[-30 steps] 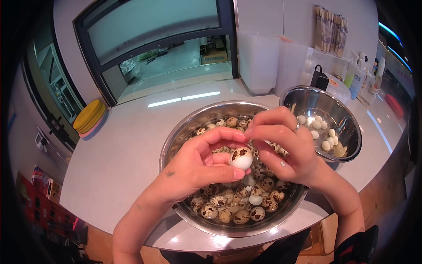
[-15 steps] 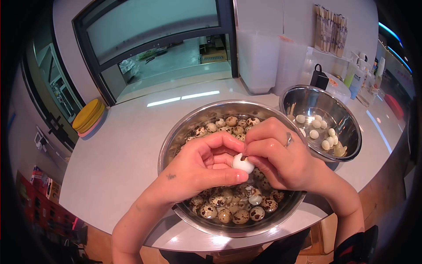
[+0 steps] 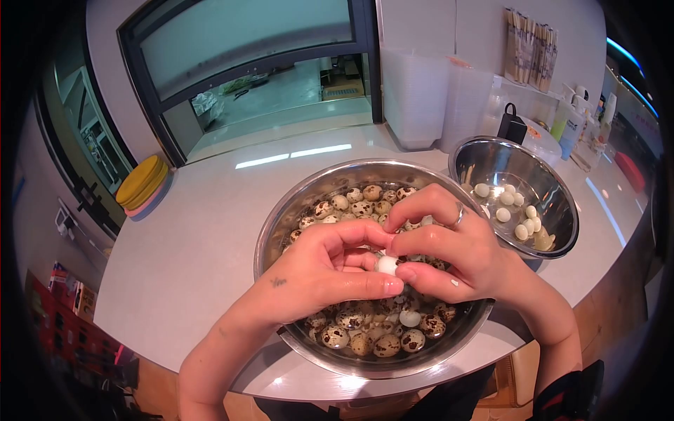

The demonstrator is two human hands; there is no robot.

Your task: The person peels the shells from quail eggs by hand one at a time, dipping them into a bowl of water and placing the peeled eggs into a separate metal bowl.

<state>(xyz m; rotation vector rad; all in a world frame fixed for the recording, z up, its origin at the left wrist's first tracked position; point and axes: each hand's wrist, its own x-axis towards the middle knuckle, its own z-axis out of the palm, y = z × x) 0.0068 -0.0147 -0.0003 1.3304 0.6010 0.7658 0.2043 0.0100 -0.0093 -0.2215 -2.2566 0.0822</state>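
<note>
White and smooth, the small egg (image 3: 387,264) sat above the large steel bowl (image 3: 337,368), its face to the camera mostly bare, with a dark fleck on the side towards the right hand (image 3: 453,245). The left hand (image 3: 319,263) gripped it between thumb and curled fingers; the right hand's thumb and fingertips bent in against its right side, though whether they pinched anything could not be told. A thumb pressed too hard seemed likely to tear the white, and the wet, glistening fingers could have let it slip into the bowl. Fingers covered its ends, so neither its long axis nor the way its tip pointed could be read. A pale shell chip (image 3: 455,283) clung to the right hand. Speckled eggs (image 3: 335,337) filled the bowl below; beyond, white eggs (image 3: 503,215) lay in a smaller bowl (image 3: 565,203).
</note>
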